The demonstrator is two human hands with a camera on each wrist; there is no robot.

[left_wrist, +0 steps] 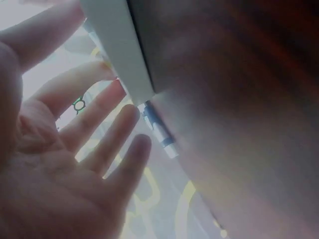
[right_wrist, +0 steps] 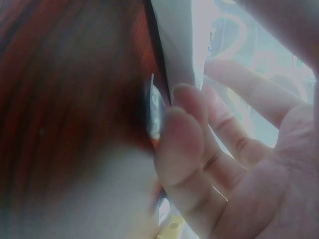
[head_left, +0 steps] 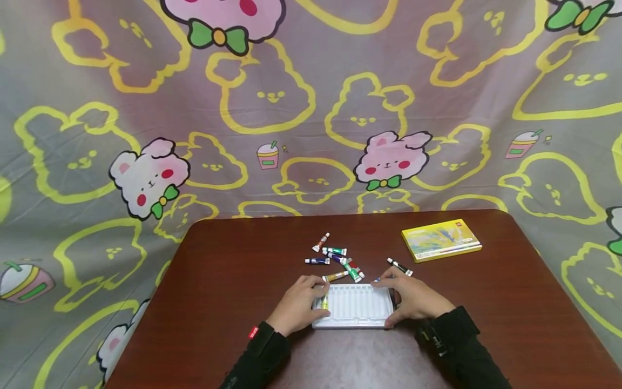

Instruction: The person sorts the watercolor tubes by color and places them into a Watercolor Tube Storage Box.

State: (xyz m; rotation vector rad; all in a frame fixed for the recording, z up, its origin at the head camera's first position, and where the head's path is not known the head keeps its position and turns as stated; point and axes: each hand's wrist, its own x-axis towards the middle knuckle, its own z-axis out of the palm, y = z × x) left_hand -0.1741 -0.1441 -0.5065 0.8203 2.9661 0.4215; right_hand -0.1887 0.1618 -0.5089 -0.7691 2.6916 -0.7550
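Note:
A white ribbed plastic tray (head_left: 357, 308) lies on the table between both hands. At its left end my left hand (head_left: 297, 304) grips it, thumb near the front and fingers at the back. A yellow paint tube (head_left: 325, 302) lies in the leftmost slot beside the left thumb. My right hand (head_left: 417, 297) holds the right end between thumb and fingers. In the left wrist view, fingertips meet the tray's side (left_wrist: 119, 50); in the right wrist view, fingers touch its edge (right_wrist: 182, 45). A dark tube (head_left: 400, 266) lies just beyond the right hand.
Several paint tubes lie loose behind the tray, among them a green one (head_left: 351, 270), a dark blue one (head_left: 317, 261) and a red-brown one (head_left: 321, 242). A yellow box (head_left: 441, 240) is at the back right of the brown table (head_left: 233, 270). Behind hangs a patterned cloth (head_left: 311, 108).

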